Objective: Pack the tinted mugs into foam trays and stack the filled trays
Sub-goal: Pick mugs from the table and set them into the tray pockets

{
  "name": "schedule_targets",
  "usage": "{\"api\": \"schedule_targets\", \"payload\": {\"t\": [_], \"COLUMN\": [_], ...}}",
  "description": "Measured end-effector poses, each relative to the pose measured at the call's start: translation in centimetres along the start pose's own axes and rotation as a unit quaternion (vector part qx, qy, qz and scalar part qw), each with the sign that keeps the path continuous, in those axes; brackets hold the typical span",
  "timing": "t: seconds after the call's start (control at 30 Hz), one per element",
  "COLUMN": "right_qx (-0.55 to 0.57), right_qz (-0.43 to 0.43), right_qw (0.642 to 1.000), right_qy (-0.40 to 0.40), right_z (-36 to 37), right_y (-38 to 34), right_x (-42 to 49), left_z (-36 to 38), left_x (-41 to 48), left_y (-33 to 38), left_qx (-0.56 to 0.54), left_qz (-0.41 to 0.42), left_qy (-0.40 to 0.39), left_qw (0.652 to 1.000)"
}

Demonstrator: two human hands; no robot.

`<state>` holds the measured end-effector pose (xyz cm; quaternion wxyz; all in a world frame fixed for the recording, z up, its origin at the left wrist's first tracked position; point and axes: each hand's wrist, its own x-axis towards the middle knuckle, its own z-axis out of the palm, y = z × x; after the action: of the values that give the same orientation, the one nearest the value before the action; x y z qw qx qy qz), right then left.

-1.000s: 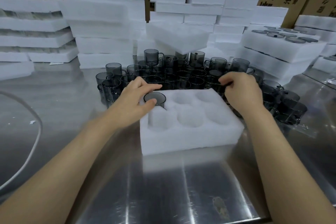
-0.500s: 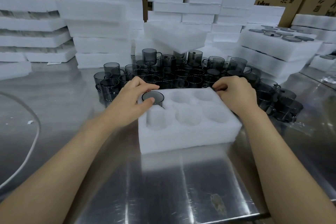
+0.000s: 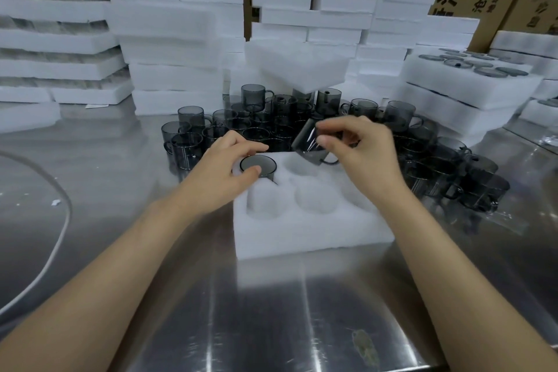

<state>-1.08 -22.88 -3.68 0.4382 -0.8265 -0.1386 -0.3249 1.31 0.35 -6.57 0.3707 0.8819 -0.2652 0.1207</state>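
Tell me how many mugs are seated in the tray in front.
1. The seated mug is in the far-left pocket of the tray, gripped by the left hand. The right hand holds a second mug tilted above the far-middle pocket, unseated, and hides the far-right pocket.

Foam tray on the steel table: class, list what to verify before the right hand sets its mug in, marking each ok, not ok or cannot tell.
1. Right hand grips the tilted mug: ok.
2. Tilted mug upright for its pocket: not ok.
3. Back middle pocket empty: ok.
4. Left hand clear of that pocket, holding the seated mug: ok.
5. Seated mug fully down: cannot tell.
6. Foam tray flat on the table: ok.
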Motion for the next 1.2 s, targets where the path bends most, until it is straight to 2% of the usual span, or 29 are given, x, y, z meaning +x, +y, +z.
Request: {"api": "schedule_targets", "payload": {"t": [0.17, 0.33, 0.57, 0.8, 1.2], "right_qx": [-0.007, -0.022, -0.042, 0.005, -0.063], "right_qz": [0.003, 0.044, 0.09, 0.021, -0.008], "right_qw": [0.995, 0.992, 0.975, 0.992, 0.99], "right_qy": [-0.095, -0.12, -0.197, -0.126, -0.123], "right_z": [0.42, 0.5, 0.7, 0.8, 0.85], "right_y": [0.25, 0.35, 0.67, 0.24, 0.75], "right_x": [-0.26, -0.14, -0.41, -0.49, -0.17], "left_z": [0.08, 0.1, 0.09, 0.1, 0.18], "left_x": [0.07, 0.06, -0.03, -0.01, 0.05], "left_y": [-0.13, -0.17, -0.12, -0.18, -0.21], "left_qx": [-0.002, 0.002, 0.006, 0.009, 0.01], "left_qz": [0.004, 0.005, 0.002, 0.002, 0.008], "left_qy": [0.006, 0.006, 0.003, 0.004, 0.01], "left_qw": [1.0, 1.0, 1.0, 1.0, 1.0]}}
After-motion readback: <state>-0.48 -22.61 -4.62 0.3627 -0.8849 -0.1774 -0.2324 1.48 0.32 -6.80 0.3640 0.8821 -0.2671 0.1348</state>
